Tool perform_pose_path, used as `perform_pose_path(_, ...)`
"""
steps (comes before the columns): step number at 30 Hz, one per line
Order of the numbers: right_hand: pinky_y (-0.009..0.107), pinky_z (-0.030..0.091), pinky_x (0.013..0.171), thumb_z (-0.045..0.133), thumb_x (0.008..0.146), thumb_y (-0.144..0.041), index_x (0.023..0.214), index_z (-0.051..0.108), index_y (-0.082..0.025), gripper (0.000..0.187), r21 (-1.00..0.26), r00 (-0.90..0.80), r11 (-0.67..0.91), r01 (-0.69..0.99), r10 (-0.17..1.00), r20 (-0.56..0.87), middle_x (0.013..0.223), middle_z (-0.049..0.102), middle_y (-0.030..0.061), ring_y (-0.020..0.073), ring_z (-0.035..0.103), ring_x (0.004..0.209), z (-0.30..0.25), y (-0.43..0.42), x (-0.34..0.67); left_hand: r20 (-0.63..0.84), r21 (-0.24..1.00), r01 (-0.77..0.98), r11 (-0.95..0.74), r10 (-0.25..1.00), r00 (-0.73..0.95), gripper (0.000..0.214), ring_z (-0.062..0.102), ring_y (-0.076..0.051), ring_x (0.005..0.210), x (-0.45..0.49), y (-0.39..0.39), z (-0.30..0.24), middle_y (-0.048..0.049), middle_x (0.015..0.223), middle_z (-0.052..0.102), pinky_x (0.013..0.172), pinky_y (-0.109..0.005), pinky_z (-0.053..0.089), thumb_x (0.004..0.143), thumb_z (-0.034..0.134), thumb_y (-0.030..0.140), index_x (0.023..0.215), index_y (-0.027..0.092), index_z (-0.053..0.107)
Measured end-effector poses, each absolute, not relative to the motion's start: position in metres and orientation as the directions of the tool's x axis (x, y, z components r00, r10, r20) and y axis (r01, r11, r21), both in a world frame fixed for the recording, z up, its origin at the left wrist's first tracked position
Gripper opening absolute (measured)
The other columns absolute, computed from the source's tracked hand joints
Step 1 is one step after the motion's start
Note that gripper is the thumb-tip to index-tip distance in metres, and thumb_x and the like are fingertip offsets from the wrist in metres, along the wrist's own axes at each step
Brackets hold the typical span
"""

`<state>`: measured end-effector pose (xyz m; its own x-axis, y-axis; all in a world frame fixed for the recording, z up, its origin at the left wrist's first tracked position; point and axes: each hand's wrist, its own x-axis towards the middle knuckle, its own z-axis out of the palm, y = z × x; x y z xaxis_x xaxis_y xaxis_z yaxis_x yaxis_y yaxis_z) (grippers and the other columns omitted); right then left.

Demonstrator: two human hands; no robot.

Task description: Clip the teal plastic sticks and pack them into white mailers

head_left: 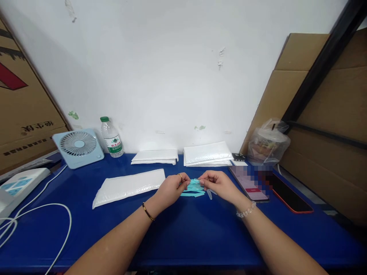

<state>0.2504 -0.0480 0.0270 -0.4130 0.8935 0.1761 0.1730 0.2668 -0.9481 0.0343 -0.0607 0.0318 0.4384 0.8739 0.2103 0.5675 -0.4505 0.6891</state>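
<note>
Thumb and fingers of my left hand (172, 187) are pinched at the left end of a small turquoise strip. My right hand (219, 185) pinches the right side, so the strip spans the short gap between both hands. Just under my fingertips lie several turquoise strips (192, 194) on the blue table; their exact kind is too small to make out. Beside my right fingers are a few slender, translucent whitish pieces (210, 194). A white padded mailer (129, 187) lies flat to the left of my left hand.
Along the wall lie two stacks of white mailers, one left (155, 156) and one right (208, 153). A fan (78, 147), a water bottle (112, 139) and a white cable (69, 229) are left. Right are two phones, one red-edged (292, 193), and a bagged cup (268, 143).
</note>
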Motion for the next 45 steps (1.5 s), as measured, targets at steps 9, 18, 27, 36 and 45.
perform_pose_path(9,0.023,0.046,0.049,0.070,0.072,-0.041,0.081,0.071,-0.015,0.027,-0.957,-0.345,0.232,0.173,0.925,0.161,0.066,0.064,0.0020,0.0098,0.055,0.052,0.031,-0.044,0.255,0.209,0.700,0.566,-0.435,0.883,0.421,0.023,0.051,-0.011,0.062,0.033,-0.059,0.034,0.0009,0.072,0.062,0.057,-0.022,0.035,0.089,0.040,0.034,0.085,0.019,0.058)
perform_pose_path(18,0.031,0.055,0.065,0.080,0.061,-0.036,0.079,0.072,-0.018,0.026,-0.958,-0.181,0.275,0.075,0.949,0.258,0.072,0.069,0.0040,0.0162,0.063,0.066,0.031,-0.042,0.260,0.151,0.796,0.509,-0.329,0.921,0.358,0.027,0.052,-0.013,0.063,0.022,-0.053,0.033,0.0000,0.071,0.061,0.056,-0.023,0.037,0.087,0.042,0.041,0.087,0.018,0.057)
perform_pose_path(27,0.036,0.056,0.064,0.078,0.063,-0.043,0.079,0.072,-0.019,0.030,-0.924,-0.172,0.353,0.147,0.929,0.328,0.073,0.069,0.0056,0.0192,0.064,0.067,0.031,-0.044,0.260,0.129,0.818,0.484,-0.311,0.919,0.373,0.027,0.054,-0.013,0.066,0.023,-0.054,0.035,-0.0009,0.072,0.061,0.059,-0.024,0.039,0.087,0.041,0.040,0.088,0.018,0.056)
perform_pose_path(36,0.034,0.054,0.064,0.077,0.064,-0.041,0.080,0.072,-0.017,0.029,-0.937,-0.274,0.305,0.171,0.928,0.252,0.073,0.070,0.0065,0.0191,0.065,0.067,0.025,-0.042,0.254,0.185,0.758,0.521,-0.393,0.895,0.406,0.028,0.056,-0.015,0.076,0.028,-0.059,0.034,-0.0029,0.087,0.064,0.067,-0.026,0.043,0.088,0.044,0.040,0.103,0.019,0.056)
perform_pose_path(45,0.033,0.050,0.070,0.077,0.060,-0.041,0.076,0.068,-0.015,0.032,-0.946,-0.043,0.199,0.256,0.980,0.194,0.075,0.069,0.0055,0.0178,0.063,0.070,-0.004,0.007,0.296,0.238,0.317,0.725,-0.611,0.791,0.563,0.018,0.054,-0.022,0.093,0.024,-0.055,0.030,-0.0041,0.098,0.061,0.078,-0.032,0.040,0.075,0.066,0.034,0.089,0.023,0.066)
